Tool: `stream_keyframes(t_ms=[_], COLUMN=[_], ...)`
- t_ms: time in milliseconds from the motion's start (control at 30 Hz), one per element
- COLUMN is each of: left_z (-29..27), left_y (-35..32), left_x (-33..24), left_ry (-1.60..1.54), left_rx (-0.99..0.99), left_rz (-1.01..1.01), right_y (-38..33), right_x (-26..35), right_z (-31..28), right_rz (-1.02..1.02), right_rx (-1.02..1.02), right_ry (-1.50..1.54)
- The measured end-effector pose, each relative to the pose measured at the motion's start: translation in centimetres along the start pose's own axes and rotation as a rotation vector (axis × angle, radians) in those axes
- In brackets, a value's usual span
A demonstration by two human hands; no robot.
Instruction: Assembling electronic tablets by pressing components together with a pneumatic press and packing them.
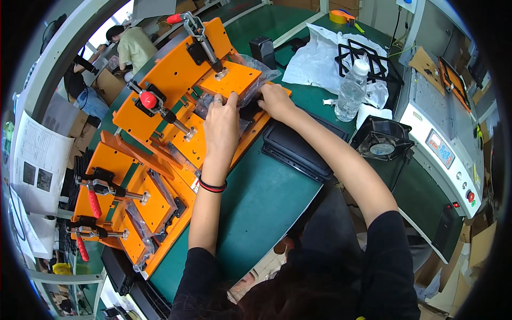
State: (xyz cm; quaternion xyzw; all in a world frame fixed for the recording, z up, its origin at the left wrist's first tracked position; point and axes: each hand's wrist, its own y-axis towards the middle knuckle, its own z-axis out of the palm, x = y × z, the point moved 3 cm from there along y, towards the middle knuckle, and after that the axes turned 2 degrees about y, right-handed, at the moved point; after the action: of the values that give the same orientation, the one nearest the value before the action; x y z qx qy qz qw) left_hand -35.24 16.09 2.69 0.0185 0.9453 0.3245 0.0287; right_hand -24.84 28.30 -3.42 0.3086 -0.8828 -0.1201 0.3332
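Note:
An orange fixture (176, 66) with red-tipped toggle clamps stands on the green bench. My left hand (222, 125), with a red-and-black band on its wrist, reaches into its upper section. Its fingers are bent at the front edge of an orange plate, and their tips are partly hidden. Crinkled clear plastic film (256, 88) bunches around that plate. At the section's right end, my right hand (276, 101) has its fingers curled in at the film's edge. Between the hands a dark part (248, 112) shows in the slot. Both clamps (205, 45) here press down on orange plates.
Stacked black panels (298, 141) lie right of the fixture. Beyond them are a water bottle (352, 90), a black fan (383, 140) and white wrapping (314, 61). A machine with a control panel (440, 149) stands at right. People sit in the far left background.

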Motion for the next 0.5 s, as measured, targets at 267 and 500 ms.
stream_keyframes(t_ms=[267, 500], left_z=[0.2, 0.1], left_y=[-0.1, 0.1], left_x=[0.4, 0.3], left_ry=[-0.03, -0.007], left_rx=[0.047, 0.008], left_rz=[-0.015, 0.015], right_y=[-0.6, -1.6], right_x=[0.5, 0.1], right_z=[-0.4, -2.4], right_rz=[-0.066, 0.037], right_rx=[0.124, -0.007], right_ry=[-0.026, 0.011])
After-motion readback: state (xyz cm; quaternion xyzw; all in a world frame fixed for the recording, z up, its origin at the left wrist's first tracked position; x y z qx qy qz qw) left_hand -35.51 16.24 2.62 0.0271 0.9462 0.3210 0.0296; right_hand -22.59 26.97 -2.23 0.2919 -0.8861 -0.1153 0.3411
